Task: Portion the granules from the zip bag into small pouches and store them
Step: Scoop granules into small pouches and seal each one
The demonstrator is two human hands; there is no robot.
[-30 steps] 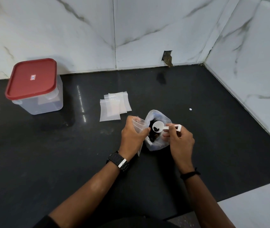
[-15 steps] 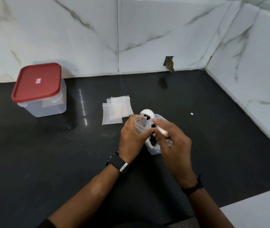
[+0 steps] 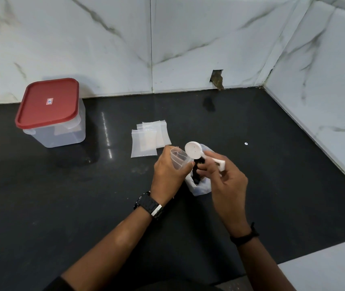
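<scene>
Leftmost, a clear storage container (image 3: 62,131) with a red lid (image 3: 47,102), closed, standing against the marble wall on the black counter (image 3: 41,206), well apart from the work.

Next, a small stack of empty pouches (image 3: 149,139), flat and overlapping, just beyond and left of the hands.

Centre, left hand (image 3: 169,175): fingers and thumb curled round one small pouch (image 3: 179,157), held upright with its mouth pulled open and facing up and to the right.

Immediately right, a white scoop (image 3: 193,150): bowl tipped on edge just at the pouch mouth, its pale inside facing the camera, dark granules at its lower rim. The handle runs down and to the right, so the long axis slants from pouch mouth to the right hand (image 3: 226,181), which pinches the handle near its end between thumb and fingertips; the other fingers hang loose.

Below and between both hands, the zip bag (image 3: 201,189), standing open on the counter, dark granules (image 3: 195,179) visible inside.

Judgement: a pour into the pouch is in hand. It depends on the bowl's lip staying over the opening; the zip bag lies directly beneath to catch spill.

Far right, a tiny white speck (image 3: 245,143) on the counter.
</scene>
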